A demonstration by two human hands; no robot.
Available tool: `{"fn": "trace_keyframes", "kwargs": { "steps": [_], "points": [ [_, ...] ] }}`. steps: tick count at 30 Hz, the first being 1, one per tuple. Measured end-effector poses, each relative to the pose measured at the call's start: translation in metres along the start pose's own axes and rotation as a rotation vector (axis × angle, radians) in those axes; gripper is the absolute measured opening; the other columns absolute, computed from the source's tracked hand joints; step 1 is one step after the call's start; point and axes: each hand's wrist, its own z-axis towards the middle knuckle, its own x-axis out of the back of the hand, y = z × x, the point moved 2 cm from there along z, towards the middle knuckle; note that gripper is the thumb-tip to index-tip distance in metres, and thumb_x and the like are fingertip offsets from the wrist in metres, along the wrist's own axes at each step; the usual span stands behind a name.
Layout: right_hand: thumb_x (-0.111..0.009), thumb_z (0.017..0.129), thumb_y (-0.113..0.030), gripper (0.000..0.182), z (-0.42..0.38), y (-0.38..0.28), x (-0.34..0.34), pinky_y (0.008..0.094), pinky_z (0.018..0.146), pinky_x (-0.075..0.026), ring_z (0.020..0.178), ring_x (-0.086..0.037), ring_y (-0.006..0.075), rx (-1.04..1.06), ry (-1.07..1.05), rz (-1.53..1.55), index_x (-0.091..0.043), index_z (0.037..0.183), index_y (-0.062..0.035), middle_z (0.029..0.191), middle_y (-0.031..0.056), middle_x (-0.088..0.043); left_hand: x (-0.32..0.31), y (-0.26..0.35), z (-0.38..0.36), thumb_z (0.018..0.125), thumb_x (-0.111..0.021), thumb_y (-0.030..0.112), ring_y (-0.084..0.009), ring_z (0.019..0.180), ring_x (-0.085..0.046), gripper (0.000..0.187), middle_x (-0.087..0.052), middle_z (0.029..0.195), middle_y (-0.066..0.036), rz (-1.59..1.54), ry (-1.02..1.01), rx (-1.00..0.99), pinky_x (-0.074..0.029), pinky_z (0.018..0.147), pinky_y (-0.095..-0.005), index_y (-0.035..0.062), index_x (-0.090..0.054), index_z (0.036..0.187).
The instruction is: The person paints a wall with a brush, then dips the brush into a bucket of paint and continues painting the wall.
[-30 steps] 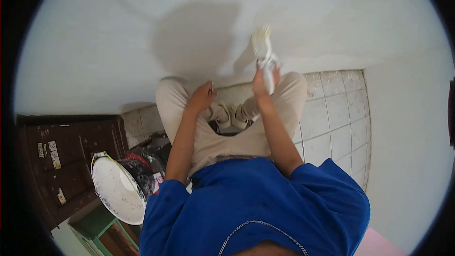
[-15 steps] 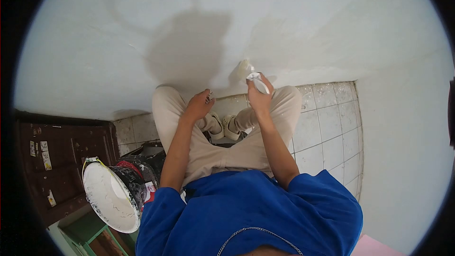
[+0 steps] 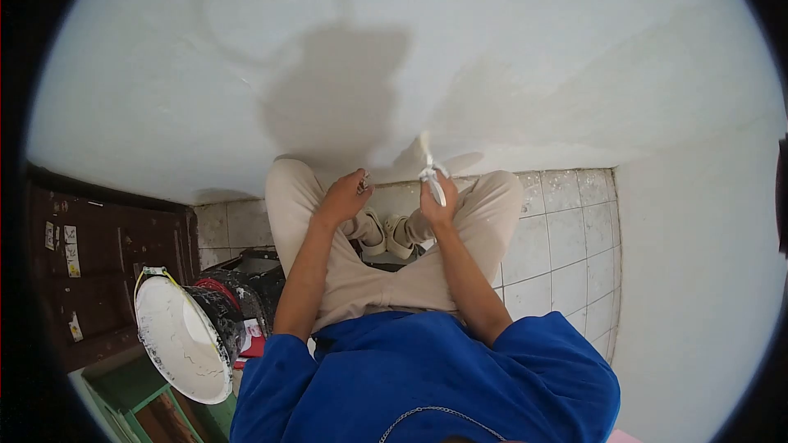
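Held brush (image 3: 429, 171) clamped in right hand (image 3: 437, 208), bristles up at the base of the wall (image 3: 533, 57). Read as low brushwork above the floor tiles (image 3: 527, 248); called for steady grip, light pressure along that edge. Couldn't confirm bristle contact: blurred. Saw left hand (image 3: 338, 203) half curled near left knee; couldn't tell whether gripping anything. Noted bucket (image 3: 215, 303) farther left, depth of contents unclear.

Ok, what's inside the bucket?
The bucket shows a white, paint-like coating or fill marked with wavy lines. Whatever lies beneath that white surface is covered, so I can't tell how deep it goes or whether anything is under it.
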Motion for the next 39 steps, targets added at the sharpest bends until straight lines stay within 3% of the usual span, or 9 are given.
{"fn": "trace_keyframes", "kwargs": {
  "steps": [2, 8, 10, 20, 24, 27, 30, 33, 39],
  "points": [
    [-0.058, 0.091, -0.012, 0.016, -0.025, 0.040, -0.014, 0.0412, 0.080, -0.050, 0.092, -0.063, 0.0342, -0.160, 0.053, 0.046, -0.066, 0.096, 0.0005, 0.097, 0.0192, -0.065, -0.001, -0.006, 0.002, 0.090, -0.063, 0.023, -0.0395, 0.081, -0.061, 0.032, -0.064, 0.087, -0.024, -0.003, -0.006, -0.004, -0.047, 0.071, -0.0444, -0.0037, -0.054, 0.105],
    [-0.065, 0.088, -0.003, 0.009, 0.081, -0.118, 0.069, 0.0339, 0.076, -0.051, 0.081, -0.065, 0.0234, 0.233, 0.209, -0.129, -0.068, 0.093, 0.0029, 0.088, 0.0130, -0.068, -0.006, -0.013, 0.004, 0.090, -0.063, 0.022, -0.0391, 0.077, -0.060, 0.030, -0.063, 0.083, -0.022, -0.008, 0.037, -0.058, -0.047, 0.070, -0.0432, -0.0023, -0.055, 0.104],
    [-0.064, 0.089, -0.006, 0.010, 0.083, -0.132, 0.069, 0.0360, 0.074, -0.051, 0.081, -0.064, 0.0251, 0.202, 0.304, 0.102, -0.068, 0.094, 0.0015, 0.087, 0.0135, -0.067, -0.002, -0.008, 0.006, 0.090, -0.062, 0.022, -0.0386, 0.077, -0.061, 0.029, -0.063, 0.083, -0.021, -0.020, 0.003, -0.019, -0.047, 0.070, -0.0432, -0.0020, -0.055, 0.104],
    [-0.060, 0.082, -0.005, 0.019, 0.011, -0.016, 0.014, 0.0410, 0.081, -0.051, 0.091, -0.064, 0.0376, -0.044, -0.013, -0.017, -0.066, 0.098, 0.0020, 0.100, 0.0210, -0.066, 0.004, 0.005, -0.001, 0.090, -0.062, 0.025, -0.0417, 0.086, -0.062, 0.032, -0.065, 0.092, -0.022, 0.028, 0.003, 0.025, -0.048, 0.076, -0.0472, -0.0024, -0.054, 0.105],
    [-0.064, 0.088, -0.008, 0.011, 0.054, -0.101, 0.072, 0.0368, 0.074, -0.051, 0.080, -0.065, 0.0299, 0.222, 0.220, -0.161, -0.068, 0.094, -0.0002, 0.090, 0.0164, -0.068, -0.001, -0.005, -0.003, 0.090, -0.062, 0.025, -0.0416, 0.085, -0.062, 0.032, -0.065, 0.090, -0.023, 0.008, -0.008, 0.036, -0.047, 0.075, -0.0468, -0.0028, -0.055, 0.105],
    [-0.063, 0.089, -0.008, 0.010, 0.076, -0.117, 0.085, 0.0373, 0.073, -0.051, 0.080, -0.065, 0.0282, 0.213, 0.379, 0.072, -0.068, 0.094, -0.0004, 0.088, 0.0141, -0.067, 0.001, -0.003, 0.004, 0.091, -0.062, 0.025, -0.0410, 0.082, -0.062, 0.032, -0.064, 0.087, -0.024, 0.001, -0.045, 0.028, -0.046, 0.073, -0.0464, -0.0034, -0.054, 0.102],
    [-0.064, 0.089, -0.009, 0.011, 0.073, -0.069, 0.055, 0.0375, 0.075, -0.050, 0.082, -0.065, 0.0267, 0.161, 0.096, -0.046, -0.068, 0.094, -0.0001, 0.089, 0.0140, -0.068, -0.001, -0.002, 0.006, 0.091, -0.062, 0.026, -0.0410, 0.082, -0.062, 0.032, -0.064, 0.088, -0.024, -0.009, -0.035, 0.017, -0.046, 0.073, -0.0462, -0.0035, -0.054, 0.103],
    [-0.063, 0.083, -0.003, 0.012, 0.042, -0.027, 0.024, 0.0378, 0.076, -0.050, 0.085, -0.065, 0.0301, 0.115, 0.081, 0.028, -0.067, 0.094, 0.0013, 0.087, 0.0157, -0.067, 0.001, -0.001, 0.005, 0.091, -0.062, 0.026, -0.0401, 0.083, -0.063, 0.033, -0.065, 0.088, -0.024, 0.035, -0.010, 0.005, -0.047, 0.074, -0.0450, -0.0033, -0.054, 0.103],
    [-0.065, 0.086, -0.005, 0.011, 0.046, -0.071, 0.051, 0.0370, 0.072, -0.048, 0.082, -0.064, 0.0303, -0.068, 0.020, 0.156, -0.066, 0.093, 0.0028, 0.089, 0.0164, -0.067, -0.002, -0.009, 0.005, 0.090, -0.063, 0.025, -0.0387, 0.083, -0.064, 0.033, -0.066, 0.088, -0.022, 0.049, -0.013, 0.012, -0.049, 0.075, -0.0427, -0.0035, -0.054, 0.104]
  ]
}}
